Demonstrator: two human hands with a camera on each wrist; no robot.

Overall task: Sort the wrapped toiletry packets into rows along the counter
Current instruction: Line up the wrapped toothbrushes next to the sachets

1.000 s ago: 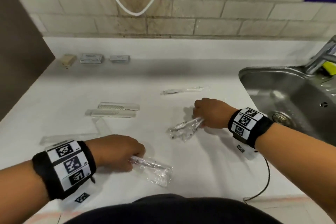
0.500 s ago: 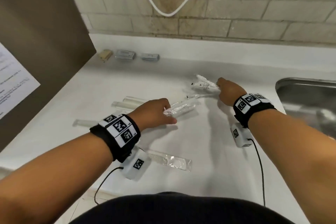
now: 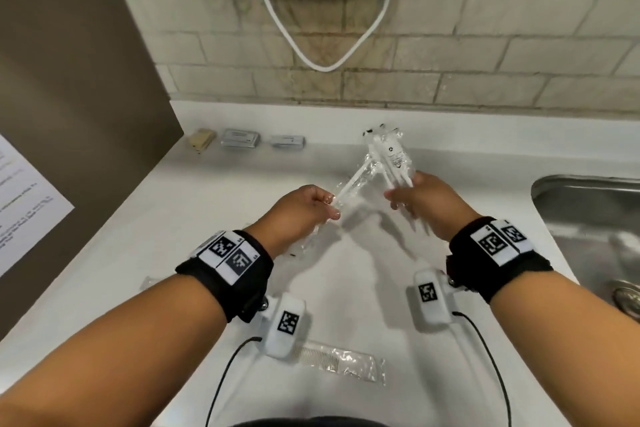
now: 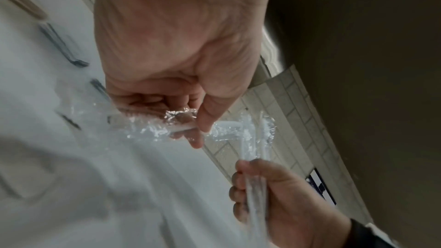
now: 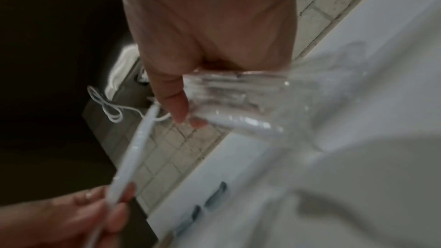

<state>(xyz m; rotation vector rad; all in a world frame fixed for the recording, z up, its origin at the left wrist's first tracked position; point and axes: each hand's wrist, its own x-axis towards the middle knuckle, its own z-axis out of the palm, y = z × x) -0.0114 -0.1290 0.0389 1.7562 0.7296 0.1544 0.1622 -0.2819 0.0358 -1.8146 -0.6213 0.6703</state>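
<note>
My left hand [image 3: 323,210] pinches one clear-wrapped toothbrush packet [image 3: 353,180] by its lower end, above the white counter [image 3: 214,204]. The right hand [image 3: 401,199] grips a bundle of toothbrush packets [image 3: 391,158] with a small white tube inside, pointing up and back. The single packet's top touches the bundle. In the left wrist view the thumb and fingers [image 4: 203,120] squeeze crinkled wrapper [image 4: 152,129]. The right wrist view shows the fingers [image 5: 176,105] curled round the bundle [image 5: 229,105]. A wrapped comb [image 3: 343,360] lies flat near the front edge.
A tan soap [image 3: 201,139] and two grey packets [image 3: 240,139] [image 3: 287,141] stand in a row at the back left. The steel sink [image 3: 588,215] is at the right. A brown panel [image 3: 69,114] closes the left side. A white cable [image 3: 325,62] hangs on the tiled wall.
Both hands have risen off the counter with their packets and moved toward the back wall. The left packet now meets the right hand's bundle in the air.
</note>
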